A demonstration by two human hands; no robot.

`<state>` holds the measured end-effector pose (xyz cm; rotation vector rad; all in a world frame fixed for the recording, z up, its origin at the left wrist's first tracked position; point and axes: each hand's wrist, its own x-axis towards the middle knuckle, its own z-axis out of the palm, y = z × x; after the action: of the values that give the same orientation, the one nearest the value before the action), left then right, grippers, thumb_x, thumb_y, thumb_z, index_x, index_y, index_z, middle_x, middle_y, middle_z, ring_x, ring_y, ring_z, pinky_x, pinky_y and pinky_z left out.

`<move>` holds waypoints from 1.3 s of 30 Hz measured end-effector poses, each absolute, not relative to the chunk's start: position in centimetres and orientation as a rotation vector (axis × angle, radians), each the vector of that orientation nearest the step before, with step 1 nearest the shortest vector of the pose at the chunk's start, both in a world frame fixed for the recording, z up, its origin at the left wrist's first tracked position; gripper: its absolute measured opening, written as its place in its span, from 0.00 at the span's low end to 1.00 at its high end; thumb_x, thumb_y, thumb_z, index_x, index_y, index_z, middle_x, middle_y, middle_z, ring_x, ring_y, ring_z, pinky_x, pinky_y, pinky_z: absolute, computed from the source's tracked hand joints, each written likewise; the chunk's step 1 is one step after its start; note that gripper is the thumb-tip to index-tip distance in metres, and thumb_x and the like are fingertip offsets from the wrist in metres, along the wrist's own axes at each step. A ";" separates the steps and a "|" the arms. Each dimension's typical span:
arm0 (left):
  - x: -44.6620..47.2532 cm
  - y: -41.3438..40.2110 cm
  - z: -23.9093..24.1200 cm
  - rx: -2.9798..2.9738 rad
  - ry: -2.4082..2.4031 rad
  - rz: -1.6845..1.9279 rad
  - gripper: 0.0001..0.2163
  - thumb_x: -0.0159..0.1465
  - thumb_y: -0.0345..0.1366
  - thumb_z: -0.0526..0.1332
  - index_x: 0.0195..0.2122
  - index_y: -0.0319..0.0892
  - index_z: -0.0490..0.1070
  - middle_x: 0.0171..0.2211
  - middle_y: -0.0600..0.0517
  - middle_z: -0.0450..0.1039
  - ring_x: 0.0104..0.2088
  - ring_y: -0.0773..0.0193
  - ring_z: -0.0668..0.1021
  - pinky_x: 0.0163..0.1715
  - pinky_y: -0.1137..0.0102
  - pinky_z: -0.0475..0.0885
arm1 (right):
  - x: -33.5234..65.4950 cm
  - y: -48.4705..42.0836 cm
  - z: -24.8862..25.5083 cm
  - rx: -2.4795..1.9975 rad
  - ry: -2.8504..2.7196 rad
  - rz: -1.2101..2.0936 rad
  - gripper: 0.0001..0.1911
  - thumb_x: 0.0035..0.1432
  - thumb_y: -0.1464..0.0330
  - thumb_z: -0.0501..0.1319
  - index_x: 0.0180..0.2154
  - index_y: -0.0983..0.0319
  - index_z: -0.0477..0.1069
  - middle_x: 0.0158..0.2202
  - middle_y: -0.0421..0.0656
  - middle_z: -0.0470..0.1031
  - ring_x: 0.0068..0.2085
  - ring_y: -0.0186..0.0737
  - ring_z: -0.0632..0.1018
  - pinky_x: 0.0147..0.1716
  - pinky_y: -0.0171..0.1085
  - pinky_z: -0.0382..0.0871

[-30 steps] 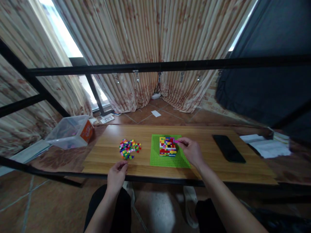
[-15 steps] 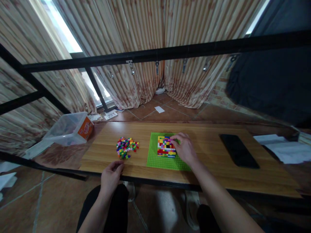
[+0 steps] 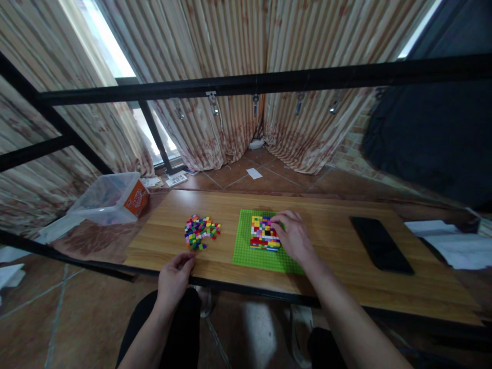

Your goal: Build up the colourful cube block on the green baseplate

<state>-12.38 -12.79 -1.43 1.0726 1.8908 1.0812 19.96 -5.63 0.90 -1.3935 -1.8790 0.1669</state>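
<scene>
A block built of many-coloured toy bricks [image 3: 262, 241] stands on a green studded baseplate [image 3: 243, 246]. My right hand [image 3: 294, 236] reaches over the baseplate from the right. Its thumb and index finger are pinched at the block's upper right edge, on a small pinkish-purple toy brick [image 3: 273, 224] mostly covered by the fingers. Left of the baseplate lies a loose pile of small coloured bricks [image 3: 198, 229]. Just below that pile, my left hand [image 3: 176, 274] rests at the table's front edge with fingers curled and thumb against them; whether anything is between them is hidden.
A black phone-like slab [image 3: 380, 245] lies on the right of the wooden table [image 3: 330, 207]. A clear plastic box [image 3: 109, 202] with an orange label stands beyond the left end. White papers [image 3: 449, 243] are at the far right. A black metal bar [image 3: 238, 84] with hooks crosses ahead.
The camera view has shifted slightly. My right hand stays pinched at the block's upper right edge, and my left hand stays at the table edge.
</scene>
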 end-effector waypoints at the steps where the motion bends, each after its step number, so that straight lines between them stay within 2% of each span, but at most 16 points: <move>1: -12.5 -12.8 -1.5 1.084 1.888 1.078 0.17 0.48 0.46 0.64 0.34 0.39 0.76 0.19 0.55 0.71 0.22 0.66 0.71 0.25 0.73 0.65 | 20.0 -5.6 0.9 -1.392 -1.890 0.160 0.08 0.62 0.68 0.58 0.34 0.59 0.75 0.37 0.44 0.75 0.41 0.45 0.72 0.43 0.43 0.66; 10: -12.3 -12.9 -1.6 1.037 1.828 1.119 0.15 0.49 0.44 0.64 0.33 0.39 0.75 0.20 0.55 0.70 0.21 0.67 0.70 0.23 0.73 0.64 | 19.9 -5.7 1.6 -1.423 -2.028 -0.007 0.10 0.63 0.69 0.56 0.33 0.60 0.76 0.33 0.45 0.76 0.38 0.46 0.72 0.41 0.43 0.66; 20: -11.9 -13.0 -1.2 0.957 1.780 1.161 0.15 0.46 0.44 0.65 0.31 0.39 0.74 0.19 0.56 0.69 0.19 0.69 0.68 0.21 0.74 0.62 | 20.3 -5.3 1.5 -1.383 -2.064 -0.035 0.11 0.63 0.69 0.57 0.33 0.60 0.78 0.33 0.45 0.76 0.37 0.45 0.72 0.40 0.42 0.67; 30: -12.4 -12.8 -2.5 0.983 1.783 1.163 0.15 0.48 0.44 0.65 0.33 0.39 0.74 0.22 0.54 0.72 0.21 0.68 0.69 0.23 0.74 0.64 | 20.3 -5.3 1.3 -1.349 -2.064 0.059 0.13 0.63 0.68 0.56 0.31 0.59 0.78 0.32 0.45 0.76 0.37 0.45 0.72 0.41 0.44 0.67; 35: -12.4 -12.9 -2.3 0.998 1.801 1.170 0.15 0.48 0.45 0.65 0.32 0.39 0.75 0.22 0.54 0.73 0.21 0.68 0.70 0.23 0.73 0.64 | 20.5 -5.3 0.5 -1.389 -1.807 0.199 0.10 0.59 0.62 0.60 0.31 0.57 0.78 0.33 0.44 0.76 0.38 0.45 0.74 0.42 0.46 0.68; 39: -12.2 -13.0 -1.6 1.000 1.800 1.164 0.16 0.47 0.45 0.66 0.32 0.39 0.75 0.19 0.56 0.69 0.20 0.68 0.68 0.22 0.74 0.62 | 20.5 -5.1 -0.4 -1.443 -1.568 0.405 0.13 0.53 0.56 0.64 0.34 0.59 0.77 0.37 0.45 0.77 0.40 0.46 0.76 0.44 0.47 0.69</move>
<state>-12.19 -13.02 -1.61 0.9998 1.7998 1.1642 20.53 -5.10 -0.45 -1.4433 -1.5679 0.4049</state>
